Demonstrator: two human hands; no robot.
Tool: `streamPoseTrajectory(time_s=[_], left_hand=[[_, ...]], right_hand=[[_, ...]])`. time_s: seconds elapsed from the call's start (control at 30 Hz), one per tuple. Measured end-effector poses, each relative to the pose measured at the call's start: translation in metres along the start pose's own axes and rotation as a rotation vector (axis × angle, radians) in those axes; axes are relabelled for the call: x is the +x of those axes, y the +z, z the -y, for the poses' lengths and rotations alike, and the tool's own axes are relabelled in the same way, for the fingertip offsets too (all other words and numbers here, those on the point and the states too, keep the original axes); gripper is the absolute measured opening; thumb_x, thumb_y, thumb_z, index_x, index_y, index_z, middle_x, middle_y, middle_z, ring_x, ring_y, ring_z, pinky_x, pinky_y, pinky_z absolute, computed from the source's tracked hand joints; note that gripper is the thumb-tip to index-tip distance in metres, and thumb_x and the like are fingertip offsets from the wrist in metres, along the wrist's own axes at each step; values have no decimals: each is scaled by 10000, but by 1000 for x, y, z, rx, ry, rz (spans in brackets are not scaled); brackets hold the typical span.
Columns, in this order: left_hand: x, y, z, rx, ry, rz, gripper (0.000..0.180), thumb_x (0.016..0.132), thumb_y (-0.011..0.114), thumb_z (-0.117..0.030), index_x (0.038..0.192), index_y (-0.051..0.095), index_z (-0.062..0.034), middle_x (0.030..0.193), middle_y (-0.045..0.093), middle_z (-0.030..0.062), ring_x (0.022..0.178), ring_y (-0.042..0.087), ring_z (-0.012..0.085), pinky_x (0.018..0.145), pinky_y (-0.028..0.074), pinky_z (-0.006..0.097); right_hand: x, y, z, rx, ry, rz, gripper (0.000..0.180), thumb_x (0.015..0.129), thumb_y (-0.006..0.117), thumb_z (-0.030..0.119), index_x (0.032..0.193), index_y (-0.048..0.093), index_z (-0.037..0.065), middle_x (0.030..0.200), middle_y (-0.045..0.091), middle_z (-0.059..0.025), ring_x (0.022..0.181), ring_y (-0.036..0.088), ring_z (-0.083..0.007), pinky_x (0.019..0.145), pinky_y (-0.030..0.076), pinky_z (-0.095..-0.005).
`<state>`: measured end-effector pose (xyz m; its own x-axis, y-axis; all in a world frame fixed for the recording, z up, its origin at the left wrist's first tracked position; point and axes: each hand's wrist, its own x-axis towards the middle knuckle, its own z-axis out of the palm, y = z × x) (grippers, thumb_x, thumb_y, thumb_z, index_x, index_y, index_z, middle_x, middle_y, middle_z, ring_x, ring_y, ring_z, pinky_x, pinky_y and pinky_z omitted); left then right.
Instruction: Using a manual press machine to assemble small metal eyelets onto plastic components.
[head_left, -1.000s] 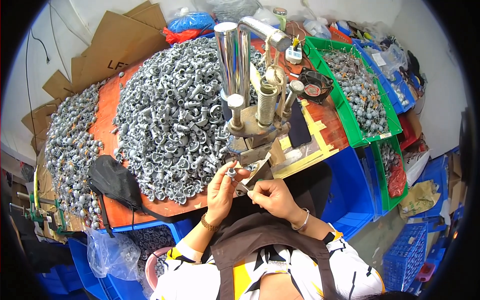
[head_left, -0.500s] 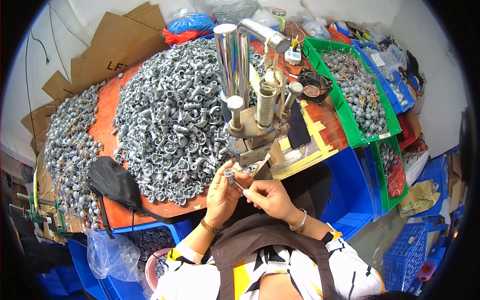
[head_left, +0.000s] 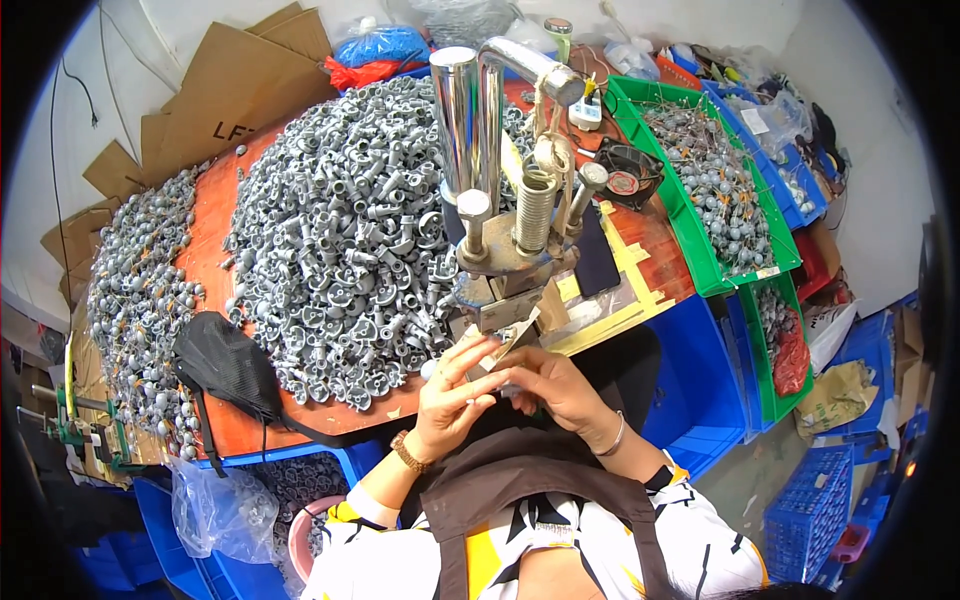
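Note:
My left hand (head_left: 450, 400) is at the table's near edge, below the metal press (head_left: 520, 240), its fingers reaching toward the right hand. A small pale grey ball (head_left: 429, 369) shows at its left edge; whether the hand grips it, I cannot tell. Close against those fingertips, my right hand (head_left: 560, 390) has its fingers curled down and together. Whatever lies between the two hands is mostly covered by the fingers. The press has a coil spring (head_left: 535, 210), a chrome post and a lever bound with cord. A large heap of grey plastic fittings (head_left: 340, 230) rises left of it.
Wired grey balls lie along the left side (head_left: 145, 300) and in a green tray (head_left: 640, 110) at the right. A black pouch (head_left: 230, 365) rests near the front edge. A small fan (head_left: 628, 172) and a dark phone (head_left: 597, 255) are right of the press. Blue bins (head_left: 700, 400) stand below.
The grey fitting in my left hand and the thin piece in my right are now hidden. My hands have come together, the right moving slightly left. The pale ball has come into sight.

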<state>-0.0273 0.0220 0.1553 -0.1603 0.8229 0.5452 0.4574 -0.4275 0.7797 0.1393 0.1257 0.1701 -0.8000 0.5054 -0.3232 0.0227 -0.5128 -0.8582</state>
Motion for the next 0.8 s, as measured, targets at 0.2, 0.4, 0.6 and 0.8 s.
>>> streamPoseTrajectory(time_s=[0.2,0.4,0.6,0.8], left_hand=[[-7,-21,1,-40,-206,-354,238,922,563,-86,1093,675,35,1202,634,167,1136,585,281,999,417,387],[1,-2,-18,745,72,-40,458,731,792,-154,1130,621,-9,1093,625,120,1047,584,293,1028,390,491],[-2,15,-10,526,-68,20,308,742,773,-99,1027,667,-48,812,628,55,792,605,245,800,464,395],[2,13,-8,566,-254,141,367,800,729,-171,1129,633,-41,920,639,72,809,586,241,807,419,412]], right_hand=[[6,-34,-9,-157,-218,-187,101,942,614,139,946,604,39,762,608,1,635,558,-57,579,450,-196],[11,-20,2,-597,-397,-14,145,903,655,153,914,624,12,778,584,3,674,492,-53,599,411,-221],[22,-13,-10,-507,-424,-2,207,904,672,194,975,594,17,794,607,-25,678,525,-69,598,437,-242],[28,-12,-13,-495,-444,-108,202,879,702,123,989,574,12,825,598,1,699,557,-52,614,465,-218]])
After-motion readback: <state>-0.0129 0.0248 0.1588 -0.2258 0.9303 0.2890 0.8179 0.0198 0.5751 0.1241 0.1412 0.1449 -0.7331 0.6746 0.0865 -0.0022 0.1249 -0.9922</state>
